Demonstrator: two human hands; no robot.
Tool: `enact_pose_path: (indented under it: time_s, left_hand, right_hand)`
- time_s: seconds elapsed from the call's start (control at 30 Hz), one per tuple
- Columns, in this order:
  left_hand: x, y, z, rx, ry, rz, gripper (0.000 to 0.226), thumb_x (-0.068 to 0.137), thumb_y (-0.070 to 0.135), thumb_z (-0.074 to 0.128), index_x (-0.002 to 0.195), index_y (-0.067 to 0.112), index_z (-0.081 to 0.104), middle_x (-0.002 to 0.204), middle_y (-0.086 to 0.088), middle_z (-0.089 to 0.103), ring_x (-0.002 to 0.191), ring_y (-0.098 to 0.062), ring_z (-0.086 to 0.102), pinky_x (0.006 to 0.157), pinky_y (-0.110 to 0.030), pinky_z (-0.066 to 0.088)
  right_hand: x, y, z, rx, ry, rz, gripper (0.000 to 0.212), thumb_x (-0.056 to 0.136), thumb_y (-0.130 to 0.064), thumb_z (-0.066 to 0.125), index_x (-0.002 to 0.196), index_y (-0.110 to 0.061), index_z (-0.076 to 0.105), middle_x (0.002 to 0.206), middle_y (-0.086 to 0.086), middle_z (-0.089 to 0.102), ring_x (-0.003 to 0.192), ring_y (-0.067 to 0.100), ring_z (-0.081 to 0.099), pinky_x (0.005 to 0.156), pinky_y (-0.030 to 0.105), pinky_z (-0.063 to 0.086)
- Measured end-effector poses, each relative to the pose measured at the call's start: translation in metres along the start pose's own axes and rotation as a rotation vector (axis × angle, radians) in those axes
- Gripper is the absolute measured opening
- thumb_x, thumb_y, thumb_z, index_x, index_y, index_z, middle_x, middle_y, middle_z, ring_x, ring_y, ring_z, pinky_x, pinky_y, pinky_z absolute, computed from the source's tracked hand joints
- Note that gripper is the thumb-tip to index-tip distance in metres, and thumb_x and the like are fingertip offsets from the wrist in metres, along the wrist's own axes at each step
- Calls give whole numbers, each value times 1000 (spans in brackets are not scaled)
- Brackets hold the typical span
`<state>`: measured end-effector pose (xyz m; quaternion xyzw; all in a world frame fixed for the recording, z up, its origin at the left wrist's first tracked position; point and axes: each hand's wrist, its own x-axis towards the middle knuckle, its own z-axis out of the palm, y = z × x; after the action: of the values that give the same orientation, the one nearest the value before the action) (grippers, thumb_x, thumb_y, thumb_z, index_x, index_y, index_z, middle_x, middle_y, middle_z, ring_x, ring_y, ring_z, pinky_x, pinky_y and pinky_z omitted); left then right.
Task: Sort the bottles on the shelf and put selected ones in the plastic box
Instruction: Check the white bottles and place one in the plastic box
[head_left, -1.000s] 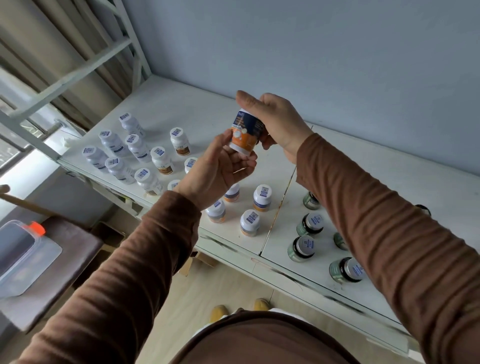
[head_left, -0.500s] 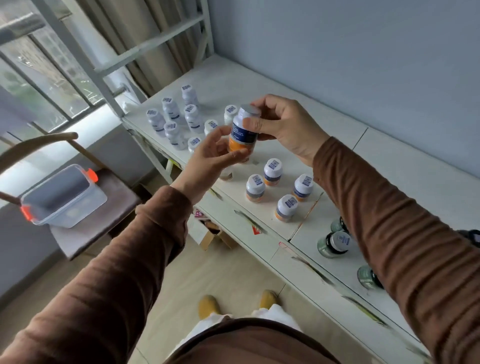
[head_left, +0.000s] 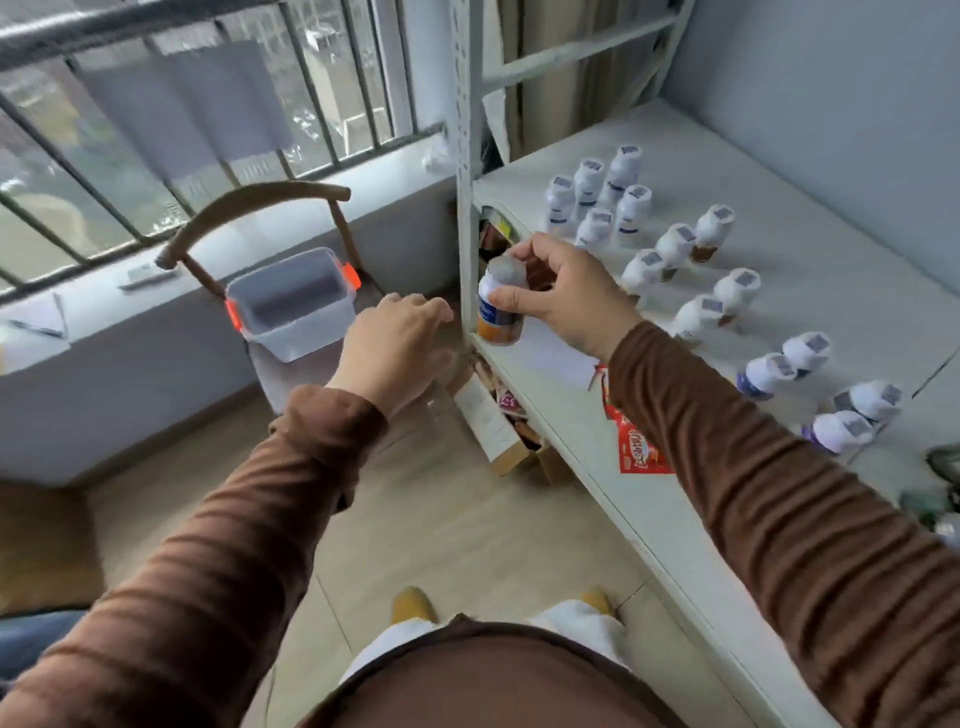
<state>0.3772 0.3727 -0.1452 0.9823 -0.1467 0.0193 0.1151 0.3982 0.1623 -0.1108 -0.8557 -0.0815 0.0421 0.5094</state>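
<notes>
I'm standing in a plain room used for storage, beside a barred window (head_left: 156, 130). A white metal shelf (head_left: 779, 270) carries rows of bottles (head_left: 675, 249), and a wooden chair (head_left: 249, 208) stands under the sill.

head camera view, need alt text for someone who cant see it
A person's right hand grips a blue-and-orange bottle at the shelf edge, the left hand open beside it. An open plastic box sits on a chair to the left; white bottles stand on the shelf.
</notes>
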Motion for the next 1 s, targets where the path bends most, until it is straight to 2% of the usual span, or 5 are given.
enact_pose_path:
  time_s: [0.17,0.3,0.53,0.8,1.0]
  left_hand:
    - [-13,-89,-4,42,-52,-69,29,86,39,68,110,24,61,104,0,66,99,-26,59,74,-38,48]
    - [-5,-140,0,59,-95,-132,32,87,42,66,113,24,61,108,0,66,103,-26,59,77,-39,49]
    - [39,-230,11,63,-161,-266,40,89,43,64,125,26,59,120,1,65,111,-24,57,86,-40,52]
    - [87,-349,23,36,-207,-385,33,89,39,64,117,23,59,116,-1,64,111,-26,55,84,-41,48]
    - [128,-436,56,13,-243,-330,32,89,37,64,116,21,60,116,-2,64,110,-28,54,83,-40,47]
  right_hand:
    - [27,-27,83,-50,-59,49,30,78,-37,79,99,-24,62,90,-11,66,82,8,63,79,32,54]
    - [63,-37,130,-123,-116,74,34,79,-39,78,104,-24,61,98,-8,68,92,12,64,85,37,56]
    - [157,-37,203,-161,-220,94,38,83,-38,75,114,-26,56,115,-5,66,101,14,63,91,35,55]
    - [263,-39,284,-188,-265,95,34,81,-37,76,106,-25,57,108,-6,67,95,13,63,87,31,53]
    - [326,-13,358,-256,-207,179,37,82,-38,75,110,-25,55,112,-4,66,98,16,63,91,36,54]
